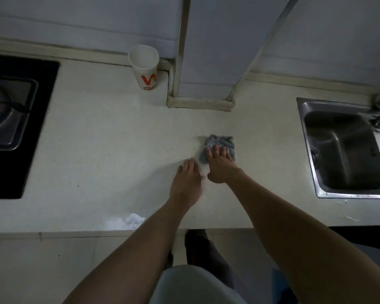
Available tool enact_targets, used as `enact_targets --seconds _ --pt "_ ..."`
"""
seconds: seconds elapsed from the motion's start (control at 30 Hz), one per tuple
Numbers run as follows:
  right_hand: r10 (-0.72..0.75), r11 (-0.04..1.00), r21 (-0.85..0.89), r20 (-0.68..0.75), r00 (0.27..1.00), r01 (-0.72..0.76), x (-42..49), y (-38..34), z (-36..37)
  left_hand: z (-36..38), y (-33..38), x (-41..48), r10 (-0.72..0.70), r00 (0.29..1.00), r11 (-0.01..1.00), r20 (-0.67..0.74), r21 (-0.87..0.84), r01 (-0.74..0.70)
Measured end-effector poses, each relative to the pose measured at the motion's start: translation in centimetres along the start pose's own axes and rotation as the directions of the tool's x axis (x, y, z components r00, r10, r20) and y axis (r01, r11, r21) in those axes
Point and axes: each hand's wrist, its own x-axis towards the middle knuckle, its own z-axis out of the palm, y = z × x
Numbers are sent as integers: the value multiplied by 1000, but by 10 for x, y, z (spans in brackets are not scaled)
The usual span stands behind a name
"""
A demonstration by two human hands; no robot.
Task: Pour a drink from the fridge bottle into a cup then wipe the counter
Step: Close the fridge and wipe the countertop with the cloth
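Note:
A crumpled grey-blue cloth (219, 142) lies on the white counter (110, 137), right of centre. My right hand (219, 165) presses flat on the cloth's near half, fingers stretched over it. My left hand (188, 181) rests palm down on the bare counter just left of the cloth, fingers together, holding nothing. A white paper cup (145, 66) with a red logo stands upright at the back of the counter against the wall. No bottle is in view.
A black gas hob (15, 119) with a steel burner tray fills the left. A steel sink (342, 148) with a tap sits at the right. A boxed pillar (202, 84) juts out onto the counter behind the cloth. A wet smear (127, 220) marks the front edge.

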Motion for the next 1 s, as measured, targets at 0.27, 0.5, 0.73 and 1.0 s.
enact_targets --seconds 0.27,0.5,0.73,1.0 --pt "-92 993 -77 -112 989 84 75 43 -62 -5 8 21 -153 988 981 9 -115 153" --pt "-121 990 -83 -49 991 116 102 51 -77 0 15 24 -213 974 974 78 -55 218" --pt "-203 961 -204 -59 977 188 85 61 -71 -7 10 28 -217 967 973 135 -48 225" --pt "-215 954 -227 -54 975 198 -13 65 2 17 60 -17 -231 971 972 62 -35 234"
